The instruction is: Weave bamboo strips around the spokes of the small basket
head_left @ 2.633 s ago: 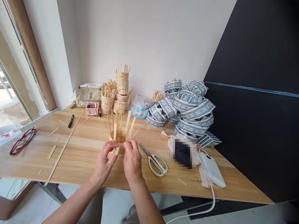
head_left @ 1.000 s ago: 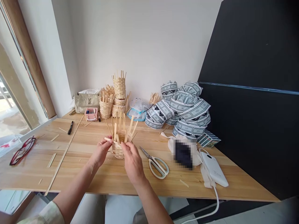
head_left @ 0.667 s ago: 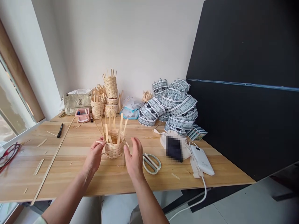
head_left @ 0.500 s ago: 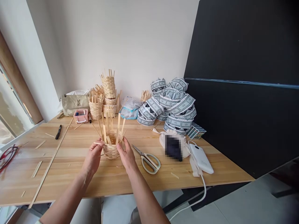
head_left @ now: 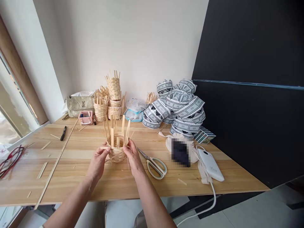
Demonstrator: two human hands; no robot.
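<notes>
Bamboo basket [head_left: 117,155] — clasped by left hand [head_left: 97,163], right hand [head_left: 133,157].

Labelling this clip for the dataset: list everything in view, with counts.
woven bamboo basket: 1, pale tan, upright strips, between the hands
bamboo baskets: about 4, pale tan, far table edge, some stacked
handbag: 1, beige, far left
pink box: 1, pink, before the handbag
marker: 1, black, left
glasses: 1 pair, red, left edge
bamboo strips: several, pale tan, left
plastic bags: pale blue and white, far edge
printed rolls: many, grey and white, back right
small printed box: 1, green-grey, right
cloth pouch: 1, off-white, right, partly blurred
scissors: 1, white handles, right of basket
power bank: 1, white, right
wooden table: 1, light tan
left hand: 1, on basket's left
right hand: 1, on basket's right
</notes>
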